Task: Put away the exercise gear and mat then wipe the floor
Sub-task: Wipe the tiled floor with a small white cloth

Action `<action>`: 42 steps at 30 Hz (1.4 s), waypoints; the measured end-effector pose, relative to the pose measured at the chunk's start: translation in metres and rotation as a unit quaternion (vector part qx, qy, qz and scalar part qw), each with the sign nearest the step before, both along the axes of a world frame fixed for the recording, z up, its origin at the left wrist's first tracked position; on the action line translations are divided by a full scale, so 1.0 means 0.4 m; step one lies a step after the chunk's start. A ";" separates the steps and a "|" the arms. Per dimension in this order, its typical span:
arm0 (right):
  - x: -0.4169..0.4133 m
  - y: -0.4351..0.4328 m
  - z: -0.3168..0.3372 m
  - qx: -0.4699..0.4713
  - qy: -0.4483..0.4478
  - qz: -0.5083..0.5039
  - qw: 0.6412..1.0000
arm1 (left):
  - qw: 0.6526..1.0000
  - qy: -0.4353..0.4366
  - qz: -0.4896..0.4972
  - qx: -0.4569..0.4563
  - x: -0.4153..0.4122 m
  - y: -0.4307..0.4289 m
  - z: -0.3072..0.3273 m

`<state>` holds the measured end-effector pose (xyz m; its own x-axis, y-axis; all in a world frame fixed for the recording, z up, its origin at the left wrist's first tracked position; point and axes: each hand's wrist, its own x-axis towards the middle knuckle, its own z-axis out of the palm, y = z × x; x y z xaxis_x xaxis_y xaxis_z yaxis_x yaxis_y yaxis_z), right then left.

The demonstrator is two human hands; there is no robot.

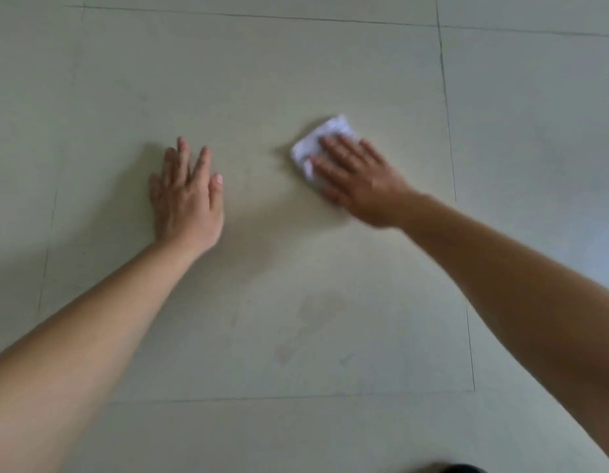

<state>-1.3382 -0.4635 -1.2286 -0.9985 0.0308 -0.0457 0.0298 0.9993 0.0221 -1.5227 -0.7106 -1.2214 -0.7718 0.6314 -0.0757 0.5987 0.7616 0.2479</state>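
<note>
We look down at our two bare arms, which reach forward over the floor, a pale surface of large tiles with thin dark joints between them. Our left hand lies flat on the tile, palm down, the fingers stretched forward and a little spread, and it holds nothing. Our right hand is also flat with its palm down, the fingers spread and pointing forward and to the left, and it presses on a small white cloth. The cloth is folded into a rough square; its far part and its left edge show beyond our fingertips, and the rest is hidden under the hand. The right hand and the cloth are somewhat blurred, so we cannot tell if the thumb hooks the edge of the cloth or only lies beside it. The two hands are well apart on the same tile, with bare floor between them. Nearer to us than the right hand, between our two forearms, the tile carries a faint darker smudge. Soft shadows lie on the floor beside each hand. At the bottom edge, under our right forearm, a small dark shape appears, too cut off to tell what it is.
</note>
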 end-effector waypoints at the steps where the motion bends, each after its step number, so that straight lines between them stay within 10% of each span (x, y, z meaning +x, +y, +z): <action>1: -0.012 0.035 0.011 -0.019 -0.006 -0.070 0.997 | 1.000 -0.009 -0.011 -0.009 0.038 -0.005 -0.006; 6: -0.031 -0.017 0.033 -0.133 -0.040 -0.249 0.959 | 0.999 0.029 -0.024 -0.037 0.103 -0.022 -0.038; 12: 0.193 -0.299 0.001 -0.114 0.027 0.014 0.993 | 0.998 0.031 -0.029 -0.042 0.105 -0.018 -0.029; 19: 0.343 -0.346 0.006 -0.140 -0.036 0.294 0.945 | 0.998 0.034 -0.022 -0.041 0.101 -0.015 -0.033; 28: 0.157 -0.007 0.032 -0.058 -0.024 -0.171 0.983 | 0.998 0.016 -0.023 -0.053 0.100 -0.009 -0.023; 42: 0.481 -0.278 0.029 -0.087 -0.057 0.185 0.977 | 0.996 0.011 -0.076 0.042 0.248 0.069 0.016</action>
